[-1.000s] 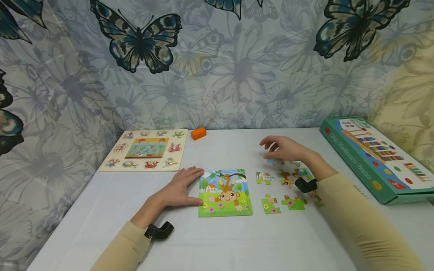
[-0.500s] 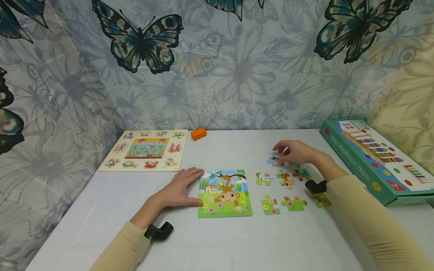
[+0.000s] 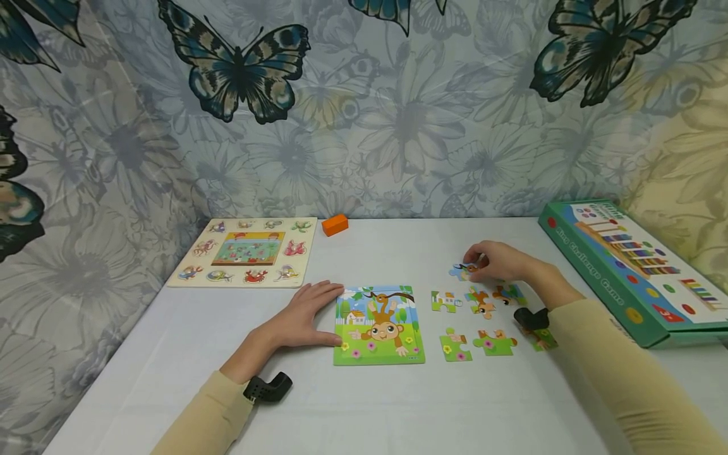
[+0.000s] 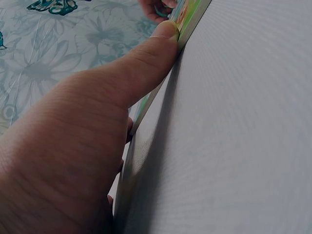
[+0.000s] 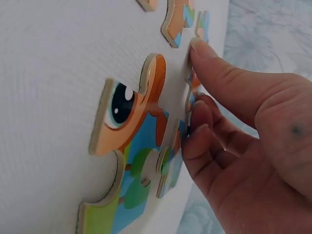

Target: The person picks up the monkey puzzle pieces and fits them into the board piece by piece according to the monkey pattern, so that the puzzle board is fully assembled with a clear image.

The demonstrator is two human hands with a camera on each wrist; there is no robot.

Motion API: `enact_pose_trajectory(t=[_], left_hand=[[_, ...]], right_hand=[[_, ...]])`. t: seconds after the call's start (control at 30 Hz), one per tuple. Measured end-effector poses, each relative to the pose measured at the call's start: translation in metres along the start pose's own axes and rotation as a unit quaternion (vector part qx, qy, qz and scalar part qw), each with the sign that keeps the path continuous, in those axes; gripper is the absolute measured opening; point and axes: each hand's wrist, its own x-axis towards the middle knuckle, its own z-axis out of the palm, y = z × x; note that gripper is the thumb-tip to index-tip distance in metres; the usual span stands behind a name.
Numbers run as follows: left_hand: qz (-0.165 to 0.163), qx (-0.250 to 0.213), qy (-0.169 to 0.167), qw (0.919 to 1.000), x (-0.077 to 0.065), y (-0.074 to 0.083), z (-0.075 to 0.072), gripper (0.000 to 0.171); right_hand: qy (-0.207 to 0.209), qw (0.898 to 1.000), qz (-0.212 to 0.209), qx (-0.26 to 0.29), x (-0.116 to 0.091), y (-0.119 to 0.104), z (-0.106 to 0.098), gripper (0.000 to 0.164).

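My left hand (image 3: 304, 316) rests at the left edge of a square monkey picture board (image 3: 379, 325), fingers spread and straight. In the left wrist view its thumb (image 4: 146, 58) lies on the board's edge. My right hand (image 3: 500, 261) pinches a blue jigsaw piece (image 3: 459, 272) at the back of the loose pieces, with thumb and fingertips at its edges. The right wrist view shows the fingers curled about that piece, which they partly hide. Nearer the camera there lies a jigsaw piece with a monkey's eye (image 5: 129, 107).
Several jigsaw pieces lie right of the board, among them a house piece (image 3: 443, 301) and a flower piece (image 3: 455, 346). A sea-animal board (image 3: 296, 272) and an orange block (image 3: 335, 225) are at the back left. A green game box (image 3: 603, 278) stands at the right.
My right hand has come down and to the right, and its fingers have closed on the blue jigsaw piece at the back. The left hand has stayed at the board.
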Motion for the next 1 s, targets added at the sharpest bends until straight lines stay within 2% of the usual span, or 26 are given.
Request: enact_pose_trajectory(t=[0.17, 0.33, 0.47, 0.63, 1.0], left_hand=[[-0.001, 0.001, 0.000, 1.0000, 0.000, -0.001, 0.001, 0.098], [-0.002, 0.001, -0.002, 1.0000, 0.001, -0.001, 0.001, 0.098], [-0.002, 0.001, -0.002, 1.0000, 0.001, 0.000, 0.000, 0.098], [-0.003, 0.000, -0.002, 1.0000, 0.000, 0.001, -0.001, 0.098], [-0.002, -0.004, -0.001, 1.0000, 0.000, 0.002, -0.001, 0.097]], right_hand=[[0.006, 1.000, -0.006, 0.005, 0.000, 0.000, 0.001, 0.031], [0.031, 0.999, -0.016, -0.002, -0.003, 0.002, 0.002, 0.031], [0.047, 0.998, -0.029, -0.016, -0.005, 0.003, -0.001, 0.023], [0.042, 0.998, -0.041, -0.003, -0.008, 0.001, -0.009, 0.009], [0.047, 0.997, -0.056, 0.027, -0.009, -0.011, -0.013, 0.009]])
